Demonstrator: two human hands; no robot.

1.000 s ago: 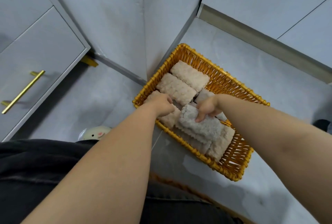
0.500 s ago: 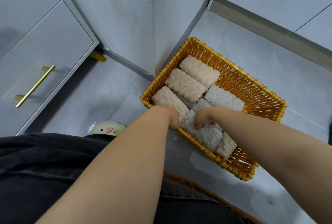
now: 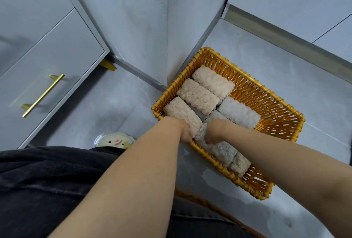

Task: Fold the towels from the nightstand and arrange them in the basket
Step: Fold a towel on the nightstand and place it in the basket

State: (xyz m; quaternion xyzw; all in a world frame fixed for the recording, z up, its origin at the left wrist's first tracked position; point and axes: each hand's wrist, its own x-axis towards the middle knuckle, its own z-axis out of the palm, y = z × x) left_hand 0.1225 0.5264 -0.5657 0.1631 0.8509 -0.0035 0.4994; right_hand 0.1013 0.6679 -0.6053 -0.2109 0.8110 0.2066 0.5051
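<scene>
Our right hand (image 3: pixel 215 132) curled its fingers round the near grey towel (image 3: pixel 222 152) inside the wicker basket (image 3: pixel 276 121) on the floor (image 3: pixel 285 62), beside three rolled beige towels (image 3: pixel 198 96). Our left hand (image 3: pixel 182 132) pressed in alongside; we could not tell its grip.

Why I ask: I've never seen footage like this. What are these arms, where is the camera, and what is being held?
There is no machine here. These are a person's bare arms, filmed by one camera worn on the head and looking down. A yellow wicker basket sits on the grey floor and holds rolled towels, some beige and some grey. The right hand grips a grey towel in the near row. The left hand is beside it, its grip hidden. A drawer unit stands at left.
</scene>
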